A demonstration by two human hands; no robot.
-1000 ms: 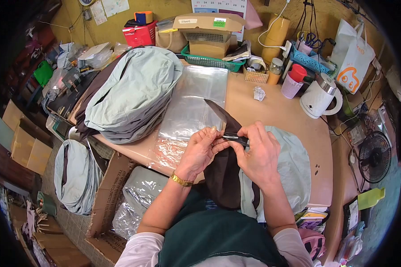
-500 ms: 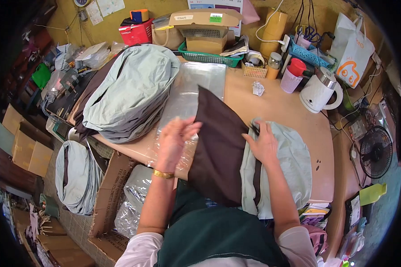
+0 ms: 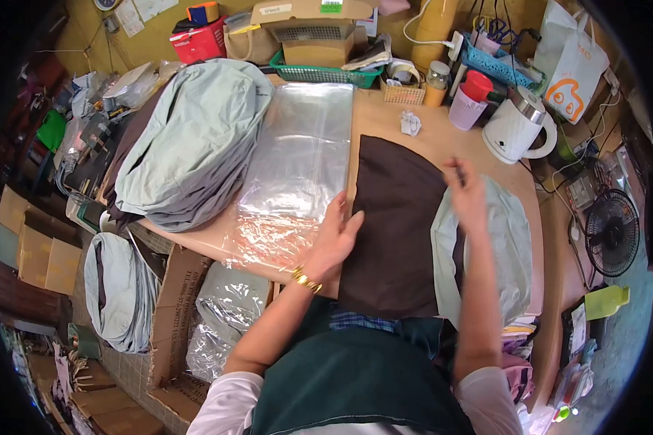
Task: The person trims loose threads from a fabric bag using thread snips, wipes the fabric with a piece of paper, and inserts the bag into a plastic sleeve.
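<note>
A dark brown fabric panel (image 3: 399,232) lies spread on the table in front of me, joined or laid beside pale grey-green fabric (image 3: 497,254) on its right. My left hand (image 3: 335,238) rests at the panel's left edge, thumb and fingers apart, holding nothing. Raised over the border of the two fabrics, my right hand (image 3: 469,199) is curled and slightly blurred. Something small and dark shows between its fingers; its kind is not clear. Left of the panel lies a stack of clear plastic bags (image 3: 297,159).
A tall pile of grey-green and brown fabric pieces (image 3: 196,138) stands at the table's left. Below it, an open carton (image 3: 168,326) holds plastic-wrapped goods. A white kettle (image 3: 511,134), a pink cup (image 3: 466,109) and crumpled paper (image 3: 411,123) sit at the back right.
The brown panel now lies flatter and further right, its raised corner down. My left hand has come down to its left edge. My right hand has moved up and right, off the fabric.
</note>
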